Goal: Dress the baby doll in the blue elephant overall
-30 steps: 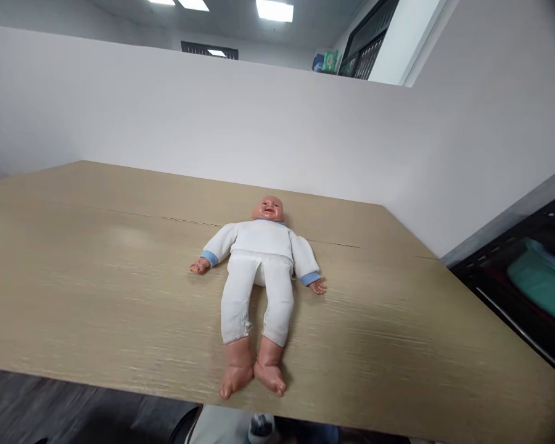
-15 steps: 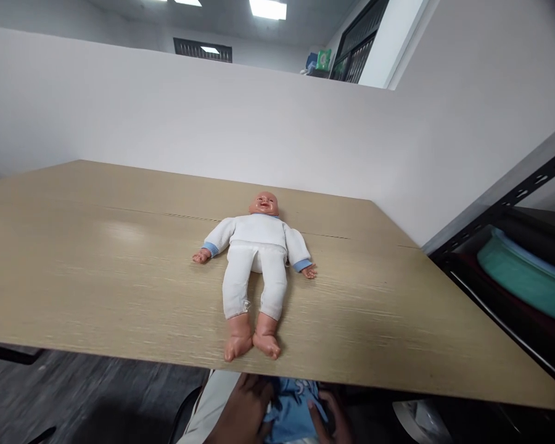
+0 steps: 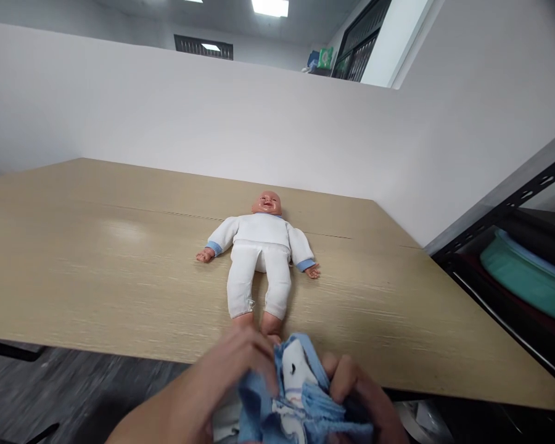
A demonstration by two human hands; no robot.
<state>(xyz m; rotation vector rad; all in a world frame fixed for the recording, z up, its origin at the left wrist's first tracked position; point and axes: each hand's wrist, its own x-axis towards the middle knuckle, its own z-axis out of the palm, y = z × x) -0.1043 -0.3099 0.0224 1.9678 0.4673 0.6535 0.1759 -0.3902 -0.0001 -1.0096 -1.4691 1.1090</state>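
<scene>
A bunched piece of blue and white baby clothing (image 3: 305, 394) is held up at the table's front edge, its folds and inside partly showing. My left hand (image 3: 247, 357) grips its left side, slightly blurred, fingers curled over the cloth. On the other side my right hand (image 3: 346, 379) pinches the fabric with bent fingers. Just beyond lies a baby doll (image 3: 261, 246) on its back, head away from me. It wears a white top with blue cuffs and white trousers. Its feet are partly hidden behind my left hand and the cloth.
The doll rests on a wide wooden table (image 3: 120, 277) against a white partition wall (image 3: 213, 117). At the right stands a black metal shelf (image 3: 504, 209) with a green basin-like item (image 3: 522, 271). A white, partly hidden container (image 3: 420, 419) sits below the table's right front.
Both hands have risen from below the table edge with the blue clothing, bringing it up in front of the doll's feet. The doll has stayed in place.
</scene>
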